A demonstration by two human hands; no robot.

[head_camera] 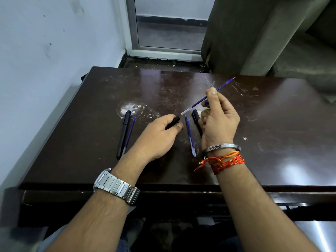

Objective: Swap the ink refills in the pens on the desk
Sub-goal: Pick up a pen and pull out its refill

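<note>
From my head camera, looking down: my left hand (163, 131) rests low over the bench (272, 124), fingers curled round a short black barrel (173, 122) whose open end pokes out past my thumb, toward the right. My right hand (220, 120) is raised above the bench and pinches a blue refill (201, 100) between thumb and fingertips. The refill slants, its blue tip up and away from me, its clear tail down-left, ending just beside the barrel's open end but not touching it.

A second refill (190, 137) lies flat on the bench between my two hands. Just right of it, a black pen body (195, 115) is partly hidden behind my right hand. Well to the left of my left hand, a long black pen (123, 135) lies with a third refill (129, 134) just beside it.

I wear a steel watch (116, 186) on my left wrist, and a metal bangle (222, 146) and red-orange thread (226, 160) on my right. Any print on the pens is too small to read.
</note>
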